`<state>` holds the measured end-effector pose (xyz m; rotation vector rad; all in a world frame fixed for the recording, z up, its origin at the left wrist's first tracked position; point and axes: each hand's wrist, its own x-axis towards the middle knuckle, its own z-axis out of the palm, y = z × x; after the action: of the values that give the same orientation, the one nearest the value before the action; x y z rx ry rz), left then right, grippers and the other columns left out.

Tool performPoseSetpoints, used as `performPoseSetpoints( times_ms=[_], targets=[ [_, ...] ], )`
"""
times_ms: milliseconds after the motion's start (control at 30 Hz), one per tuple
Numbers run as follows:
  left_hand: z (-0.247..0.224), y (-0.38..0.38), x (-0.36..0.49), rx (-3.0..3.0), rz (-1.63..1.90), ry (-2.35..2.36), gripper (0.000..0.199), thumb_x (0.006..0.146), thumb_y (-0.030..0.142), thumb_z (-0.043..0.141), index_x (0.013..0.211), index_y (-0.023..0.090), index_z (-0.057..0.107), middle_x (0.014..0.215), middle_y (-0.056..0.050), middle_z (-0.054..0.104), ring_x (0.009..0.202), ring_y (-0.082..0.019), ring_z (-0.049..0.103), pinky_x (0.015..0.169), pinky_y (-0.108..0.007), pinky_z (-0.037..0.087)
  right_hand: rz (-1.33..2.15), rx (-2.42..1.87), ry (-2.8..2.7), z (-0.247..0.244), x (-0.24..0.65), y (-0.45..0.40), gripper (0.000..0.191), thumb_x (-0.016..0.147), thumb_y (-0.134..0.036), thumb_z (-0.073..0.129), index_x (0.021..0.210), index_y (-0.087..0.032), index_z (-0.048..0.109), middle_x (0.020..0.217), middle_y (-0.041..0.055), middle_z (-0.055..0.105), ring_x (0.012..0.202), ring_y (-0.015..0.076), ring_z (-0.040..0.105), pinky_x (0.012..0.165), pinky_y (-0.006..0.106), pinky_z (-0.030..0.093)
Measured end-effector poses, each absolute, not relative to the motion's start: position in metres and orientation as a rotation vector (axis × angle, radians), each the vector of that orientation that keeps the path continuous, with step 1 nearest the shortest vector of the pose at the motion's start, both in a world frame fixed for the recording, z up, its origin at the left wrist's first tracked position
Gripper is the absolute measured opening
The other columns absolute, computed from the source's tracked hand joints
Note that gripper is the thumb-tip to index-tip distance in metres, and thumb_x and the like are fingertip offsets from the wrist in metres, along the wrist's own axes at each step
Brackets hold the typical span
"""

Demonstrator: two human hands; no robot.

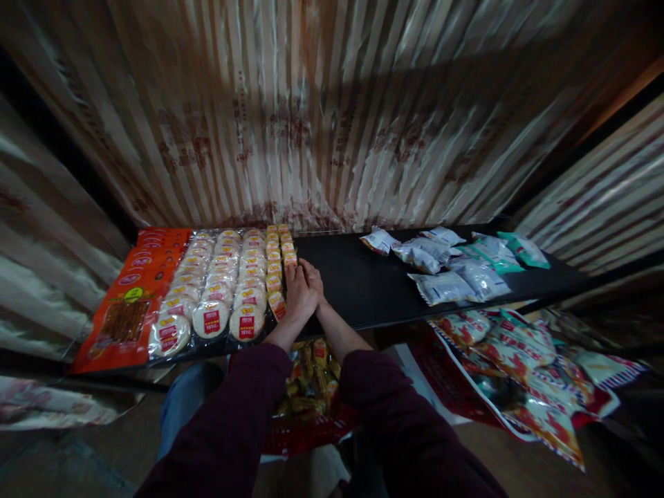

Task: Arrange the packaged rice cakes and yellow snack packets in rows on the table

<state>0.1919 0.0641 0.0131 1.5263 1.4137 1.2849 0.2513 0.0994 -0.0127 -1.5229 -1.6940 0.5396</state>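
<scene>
Both hands meet over a black shelf [357,290], at the near end of a short row of small yellow snack packets [289,256]. With fingers bent down, my left hand [299,296] touches the last packet of that row. Pressed against its right side is my right hand [312,280], fingers closed; whatever lies under them is hidden. A longer row of yellow packets [273,266] runs just left of the hands. Farther left stand three rows of round white crackers [247,322] in clear wrappers, overlapping one another.
Orange snack bags [155,266] lie at the shelf's left end. Silver bags [438,287] and green bags [523,249] lie on the right. Below, a red bag [306,439] holds brown-yellow packets [311,377]; another holds red-and-white bags [523,346]. Striped sheeting [321,124] hangs behind.
</scene>
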Motion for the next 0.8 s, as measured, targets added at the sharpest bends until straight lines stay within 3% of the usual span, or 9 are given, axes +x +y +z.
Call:
performPoseSetpoints(
  times_ms=[100, 267, 467, 667, 800],
  targets=[
    [0.029, 0.043, 0.186, 1.631, 1.279, 1.430, 0.052, 0.082, 0.012, 0.043, 0.133, 0.011, 0.050, 0.140, -0.016, 0.048, 0.142, -0.032, 0.025, 0.117, -0.052, 0.017, 0.517, -1.565, -1.658, -0.010, 0.253, 0.086, 0.044, 0.083, -0.019, 0.045, 0.126, -0.017, 0.052, 0.132, 0.0113, 0.056, 0.124, 0.0231, 0.049, 0.108, 0.040, 0.032],
    [0.040, -0.023, 0.163, 1.896, 1.268, 1.353, 0.054, 0.083, 0.015, 0.045, 0.137, 0.014, 0.048, 0.151, -0.010, 0.035, 0.146, -0.028, 0.015, 0.120, -0.044, 0.014, 0.434, -1.522, -1.479, -0.006, 0.246, 0.044, 0.041, 0.089, -0.027, 0.038, 0.126, -0.015, 0.051, 0.130, 0.0141, 0.055, 0.122, 0.0235, 0.049, 0.107, 0.040, 0.035],
    [0.013, -0.096, 0.134, 2.277, 1.247, 1.553, 0.052, 0.087, 0.008, 0.035, 0.137, 0.017, 0.045, 0.148, -0.012, 0.040, 0.143, -0.025, 0.024, 0.114, -0.051, 0.029, 0.461, -1.432, -1.441, -0.002, 0.232, 0.005, 0.032, 0.089, -0.027, 0.041, 0.111, -0.015, 0.060, 0.108, 0.0113, 0.064, 0.099, 0.0205, 0.060, 0.092, 0.036, 0.048],
    [0.000, -0.098, 0.126, 2.259, 1.200, 1.647, 0.052, 0.082, 0.003, 0.037, 0.133, 0.009, 0.045, 0.147, -0.018, 0.039, 0.142, -0.025, 0.027, 0.111, -0.048, 0.037, 0.504, -1.456, -1.529, 0.001, 0.225, 0.001, 0.025, 0.083, -0.020, 0.049, 0.102, -0.017, 0.064, 0.102, 0.0108, 0.067, 0.096, 0.0217, 0.063, 0.091, 0.039, 0.050],
    [-0.002, -0.084, 0.122, 2.198, 1.219, 1.633, 0.051, 0.081, 0.003, 0.038, 0.130, 0.010, 0.047, 0.145, -0.018, 0.043, 0.141, -0.025, 0.030, 0.112, -0.048, 0.037, 0.580, -1.419, -1.560, -0.002, 0.222, 0.002, 0.026, 0.081, -0.018, 0.052, 0.104, -0.019, 0.064, 0.100, 0.0076, 0.068, 0.092, 0.0194, 0.065, 0.089, 0.036, 0.052]
  ],
)
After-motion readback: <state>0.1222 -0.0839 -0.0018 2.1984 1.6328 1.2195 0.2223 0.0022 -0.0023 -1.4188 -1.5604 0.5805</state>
